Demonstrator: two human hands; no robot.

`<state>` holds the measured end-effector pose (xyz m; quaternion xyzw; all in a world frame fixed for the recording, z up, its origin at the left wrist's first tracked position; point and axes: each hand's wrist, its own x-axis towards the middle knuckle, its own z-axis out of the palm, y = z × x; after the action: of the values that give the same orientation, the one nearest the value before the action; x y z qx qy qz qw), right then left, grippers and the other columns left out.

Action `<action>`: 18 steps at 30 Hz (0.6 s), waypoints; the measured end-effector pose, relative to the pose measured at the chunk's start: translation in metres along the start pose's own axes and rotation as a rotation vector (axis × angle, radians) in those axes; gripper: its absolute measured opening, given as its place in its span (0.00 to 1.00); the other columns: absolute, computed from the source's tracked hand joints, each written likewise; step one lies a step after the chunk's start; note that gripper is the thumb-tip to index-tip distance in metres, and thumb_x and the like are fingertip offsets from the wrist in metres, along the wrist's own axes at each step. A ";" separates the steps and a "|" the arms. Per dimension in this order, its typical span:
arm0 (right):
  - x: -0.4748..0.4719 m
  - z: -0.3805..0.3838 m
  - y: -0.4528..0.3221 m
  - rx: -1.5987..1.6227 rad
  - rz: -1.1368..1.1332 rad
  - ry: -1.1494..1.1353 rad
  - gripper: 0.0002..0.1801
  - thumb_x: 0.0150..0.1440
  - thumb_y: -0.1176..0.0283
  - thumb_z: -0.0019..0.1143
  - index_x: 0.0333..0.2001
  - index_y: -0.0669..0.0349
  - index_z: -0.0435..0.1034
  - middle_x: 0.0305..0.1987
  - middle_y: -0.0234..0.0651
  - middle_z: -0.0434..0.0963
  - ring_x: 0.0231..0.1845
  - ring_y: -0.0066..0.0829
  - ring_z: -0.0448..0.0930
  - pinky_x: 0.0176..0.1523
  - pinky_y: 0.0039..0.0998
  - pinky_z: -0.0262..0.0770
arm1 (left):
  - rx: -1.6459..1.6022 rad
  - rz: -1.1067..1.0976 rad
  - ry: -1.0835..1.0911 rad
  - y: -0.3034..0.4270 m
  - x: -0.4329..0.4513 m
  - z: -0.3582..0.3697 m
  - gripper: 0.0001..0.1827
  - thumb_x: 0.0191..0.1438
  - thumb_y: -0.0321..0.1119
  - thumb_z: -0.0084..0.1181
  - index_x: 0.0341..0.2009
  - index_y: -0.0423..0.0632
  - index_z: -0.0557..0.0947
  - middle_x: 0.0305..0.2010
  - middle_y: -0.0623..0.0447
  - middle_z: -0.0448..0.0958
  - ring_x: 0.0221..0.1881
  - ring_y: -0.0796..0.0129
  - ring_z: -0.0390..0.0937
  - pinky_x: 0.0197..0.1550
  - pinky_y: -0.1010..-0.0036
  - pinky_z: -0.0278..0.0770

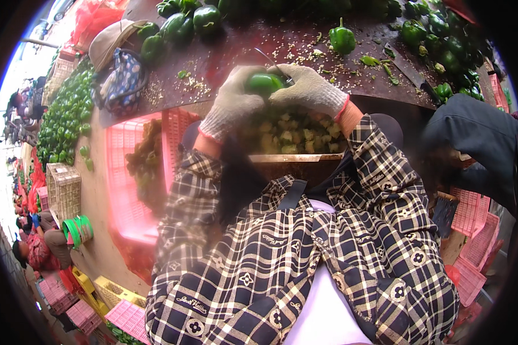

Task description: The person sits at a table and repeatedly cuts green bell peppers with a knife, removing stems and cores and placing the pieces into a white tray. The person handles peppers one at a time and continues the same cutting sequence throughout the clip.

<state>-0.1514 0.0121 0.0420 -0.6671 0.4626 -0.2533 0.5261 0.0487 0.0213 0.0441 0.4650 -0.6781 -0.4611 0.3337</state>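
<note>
In a knitted work glove, my left hand is wrapped around a green bell pepper. My right hand, gloved the same way, grips a small knife with a thin curved blade that points up and away from me. The right thumb rests against the pepper's side, while the handle is mostly hidden in the glove. Both hands are at the near edge of a dark red table. Below them, a container holds pale green pepper cores.
Seeds and scraps litter the tabletop around a whole bell pepper. A large knife lies right, near piled peppers. A hat and a dotted bag sit left. A pink crate stands beside my left arm; a person's dark sleeve is at right.
</note>
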 end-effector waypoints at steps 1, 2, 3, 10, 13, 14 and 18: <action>0.000 0.001 0.002 -0.007 -0.012 -0.012 0.33 0.45 0.59 0.66 0.53 0.62 0.69 0.43 0.41 0.79 0.41 0.28 0.79 0.48 0.28 0.76 | -0.046 -0.027 -0.015 -0.002 -0.001 -0.003 0.29 0.38 0.21 0.59 0.50 0.45 0.75 0.45 0.52 0.74 0.47 0.67 0.73 0.51 0.74 0.72; 0.000 0.000 0.003 -0.010 -0.016 -0.026 0.32 0.45 0.61 0.66 0.53 0.62 0.69 0.43 0.41 0.79 0.40 0.27 0.79 0.47 0.28 0.76 | -0.169 -0.105 -0.031 -0.004 -0.005 -0.006 0.29 0.38 0.21 0.59 0.50 0.45 0.75 0.44 0.52 0.75 0.46 0.67 0.74 0.50 0.74 0.73; 0.002 0.001 0.005 -0.015 -0.018 -0.041 0.31 0.44 0.63 0.66 0.53 0.62 0.69 0.42 0.40 0.79 0.39 0.27 0.79 0.46 0.28 0.76 | -0.289 -0.194 -0.042 -0.006 -0.006 -0.008 0.28 0.38 0.21 0.58 0.50 0.45 0.75 0.43 0.52 0.75 0.44 0.67 0.74 0.49 0.74 0.74; 0.009 0.010 0.014 0.345 0.332 0.073 0.20 0.48 0.73 0.59 0.46 0.65 0.70 0.35 0.35 0.76 0.26 0.21 0.76 0.27 0.20 0.74 | -0.854 -0.341 0.237 -0.017 0.008 -0.019 0.23 0.44 0.21 0.59 0.48 0.44 0.75 0.36 0.52 0.76 0.31 0.67 0.75 0.33 0.73 0.79; 0.019 0.025 -0.007 0.613 0.287 0.232 0.21 0.49 0.74 0.59 0.49 0.65 0.70 0.35 0.34 0.76 0.28 0.22 0.77 0.26 0.21 0.76 | -1.243 0.043 0.305 -0.017 -0.008 -0.051 0.20 0.51 0.21 0.55 0.49 0.50 0.73 0.36 0.51 0.72 0.29 0.65 0.73 0.29 0.70 0.80; 0.026 0.034 -0.020 0.529 0.313 0.235 0.21 0.49 0.73 0.60 0.49 0.65 0.70 0.36 0.34 0.77 0.31 0.22 0.77 0.30 0.21 0.76 | -1.033 -0.029 0.560 -0.017 -0.024 -0.061 0.22 0.52 0.23 0.57 0.52 0.48 0.69 0.36 0.51 0.71 0.29 0.65 0.73 0.30 0.66 0.81; 0.057 0.091 -0.079 0.693 0.094 -0.113 0.24 0.51 0.65 0.64 0.50 0.65 0.69 0.32 0.34 0.77 0.23 0.20 0.74 0.24 0.23 0.72 | -0.175 -0.195 0.782 -0.020 -0.100 -0.141 0.29 0.49 0.30 0.58 0.57 0.46 0.66 0.45 0.47 0.70 0.43 0.57 0.71 0.44 0.58 0.76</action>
<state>-0.0237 0.0061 0.0783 -0.4399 0.3494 -0.3335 0.7571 0.2139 0.0677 0.0732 0.6371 -0.4111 -0.3350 0.5593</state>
